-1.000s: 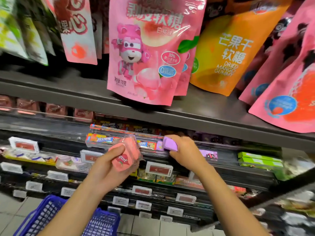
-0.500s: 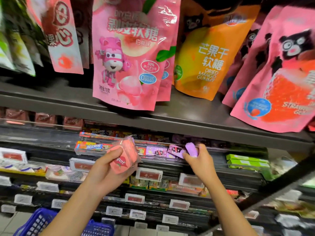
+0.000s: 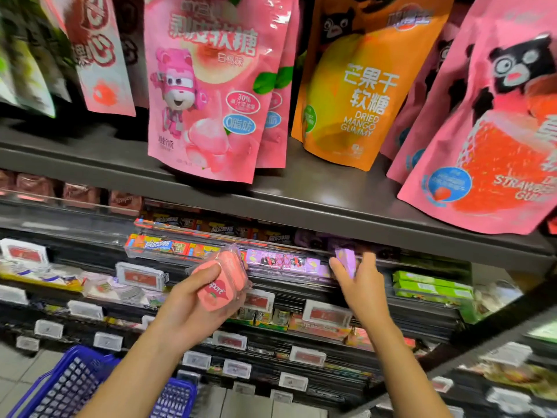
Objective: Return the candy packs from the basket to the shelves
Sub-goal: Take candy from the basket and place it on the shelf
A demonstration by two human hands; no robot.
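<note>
The right hand (image 3: 363, 285) pinches a small purple candy pack (image 3: 346, 260) between thumb and fingers, holding it upright at the front lip of the dark shelf row (image 3: 346, 292) where other purple packs (image 3: 283, 262) lie flat in a clear tray. The matching slot lies just to the left of and slightly beyond this grip, so the coming move probably turns on tipping the pack's long axis from upright to level and sliding it away from the person into the row. The right hand is plainly the nearer one for that.

The left hand (image 3: 196, 306) grasps a pink candy pack (image 3: 221, 280), wrapped in clear film, with fingers curled beneath and thumb on top; its long axis tilts up to the right. It sits in the air in front of the same tier, to the left of the purple pack.

Below, at the near left, the blue basket (image 3: 75, 384) shows its rim and mesh. Above, a grey shelf (image 3: 331, 194) carries large pink and orange gummy bags (image 3: 211, 95). White price tags (image 3: 140, 276) line the lower tiers; the room is a shop aisle with pale floor tiles.
</note>
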